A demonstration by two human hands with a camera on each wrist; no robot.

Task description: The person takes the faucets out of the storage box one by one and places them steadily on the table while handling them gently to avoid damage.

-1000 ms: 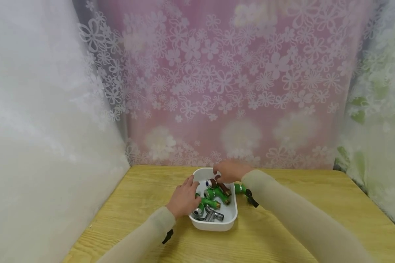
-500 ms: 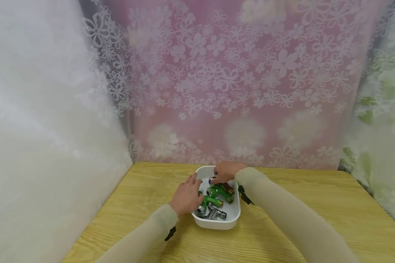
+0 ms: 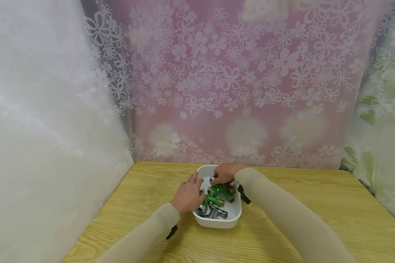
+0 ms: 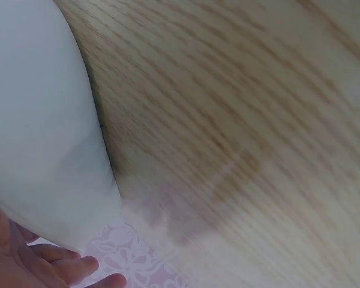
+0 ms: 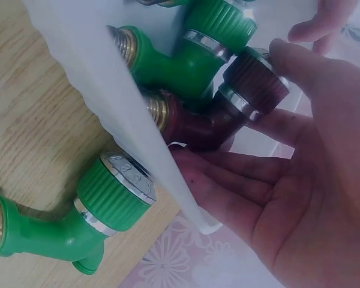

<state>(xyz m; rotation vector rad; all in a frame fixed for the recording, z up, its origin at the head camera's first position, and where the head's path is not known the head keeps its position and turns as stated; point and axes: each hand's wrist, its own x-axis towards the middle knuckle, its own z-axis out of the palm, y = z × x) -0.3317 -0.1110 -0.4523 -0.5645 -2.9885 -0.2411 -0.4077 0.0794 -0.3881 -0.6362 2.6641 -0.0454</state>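
Hands (image 3: 188,194) at tub (image 3: 217,224) — brown tap (image 5: 251,85) (in right (image 3: 227,172))

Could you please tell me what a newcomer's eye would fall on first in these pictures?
Probably the green taps in the white tub on the wooden table. Next, the dark red tap toward the tub's far end, held by the right hand, with the left hand at the tub's left rim. Then the pink flowered backdrop behind the table.

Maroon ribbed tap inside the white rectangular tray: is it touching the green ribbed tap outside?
Apart: the right wrist view shows the tray wall between maroon tap and outer green tap.
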